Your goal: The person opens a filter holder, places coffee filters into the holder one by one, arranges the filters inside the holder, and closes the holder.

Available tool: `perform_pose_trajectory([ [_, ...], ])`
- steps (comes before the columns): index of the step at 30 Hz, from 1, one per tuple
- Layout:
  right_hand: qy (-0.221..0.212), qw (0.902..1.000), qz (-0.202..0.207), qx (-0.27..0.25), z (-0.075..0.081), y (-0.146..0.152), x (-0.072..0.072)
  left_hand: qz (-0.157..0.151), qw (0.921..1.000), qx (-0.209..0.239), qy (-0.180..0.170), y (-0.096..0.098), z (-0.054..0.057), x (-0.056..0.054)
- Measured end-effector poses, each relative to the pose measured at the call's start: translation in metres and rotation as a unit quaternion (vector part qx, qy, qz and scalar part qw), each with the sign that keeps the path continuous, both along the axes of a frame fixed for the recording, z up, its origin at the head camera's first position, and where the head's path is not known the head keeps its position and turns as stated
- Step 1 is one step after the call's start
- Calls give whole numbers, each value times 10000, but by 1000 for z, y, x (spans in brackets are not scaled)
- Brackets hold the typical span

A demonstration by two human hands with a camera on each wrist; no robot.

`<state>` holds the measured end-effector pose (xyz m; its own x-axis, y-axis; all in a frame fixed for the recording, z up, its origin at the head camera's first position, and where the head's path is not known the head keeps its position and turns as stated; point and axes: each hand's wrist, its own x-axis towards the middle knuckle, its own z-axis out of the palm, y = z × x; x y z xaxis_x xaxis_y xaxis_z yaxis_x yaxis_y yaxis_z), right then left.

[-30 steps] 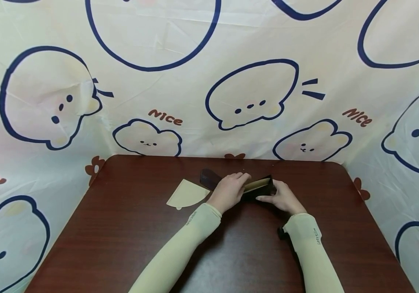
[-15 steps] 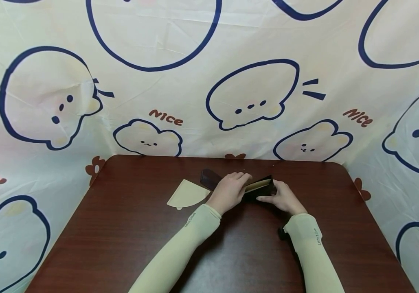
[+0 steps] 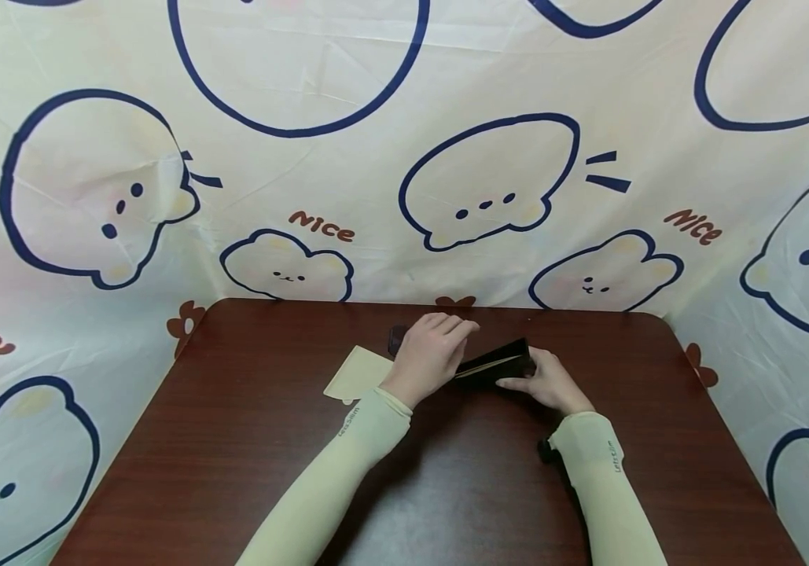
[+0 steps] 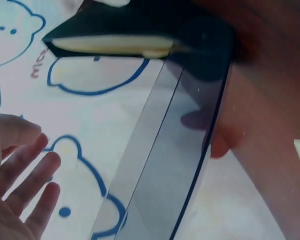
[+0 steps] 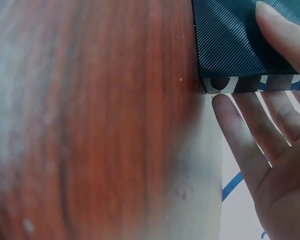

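Observation:
A black case with a cream inside lies across the middle of the table toward its back. My right hand grips the case's right end. In the right wrist view the thumb lies on its ribbed black face, with the fingers along its shiny edge. Left of the case is my left hand, loosely bent, with nothing visible between the fingers. A narrow cream-edged opening shows in the left wrist view. Behind the left hand a dark, round-cornered piece is mostly hidden; I cannot tell whether it joins the case.
A cream fan-shaped piece, paper or cloth, lies flat left of my left hand. The glossy brown tabletop has rounded back corners. A patterned curtain hangs behind and at both sides.
My left hand has come off the case and shifted left, covering more of the dark piece and the cream piece. The case's opening has narrowed. My right hand has stayed put.

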<state>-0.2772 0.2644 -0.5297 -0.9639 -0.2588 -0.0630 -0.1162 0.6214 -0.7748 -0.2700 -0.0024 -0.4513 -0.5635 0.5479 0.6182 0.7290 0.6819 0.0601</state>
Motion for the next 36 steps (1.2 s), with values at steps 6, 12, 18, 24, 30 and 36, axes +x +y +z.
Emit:
perform_pose_trajectory([
  [6, -21, 10000, 27, -14, 0, 1, -1, 180, 9994, 288, 111, -18, 13, -4],
  [12, -21, 10000, 43, -76, 1, 1, -3, 369, 9983, 436, 69, -42, 24, -13],
  [18, -47, 10000, -14, 45, 1, 3, -2, 624, 9964, 567, -21, -75, 27, -23],
  [24, -93, 10000, -8, 4, 1, 4, 0, 994, 9947, 181, -176, -109, 21, -25],
  [30, -166, 9998, -48, -69, 1, 4, 2, 1425, 9836, -373, -1040, -130, 10, -23],
  [36, -194, 9998, -54, -93, 1, 4, 2, 1277, 9549, -1005, -2485, -142, -9, -22],
])
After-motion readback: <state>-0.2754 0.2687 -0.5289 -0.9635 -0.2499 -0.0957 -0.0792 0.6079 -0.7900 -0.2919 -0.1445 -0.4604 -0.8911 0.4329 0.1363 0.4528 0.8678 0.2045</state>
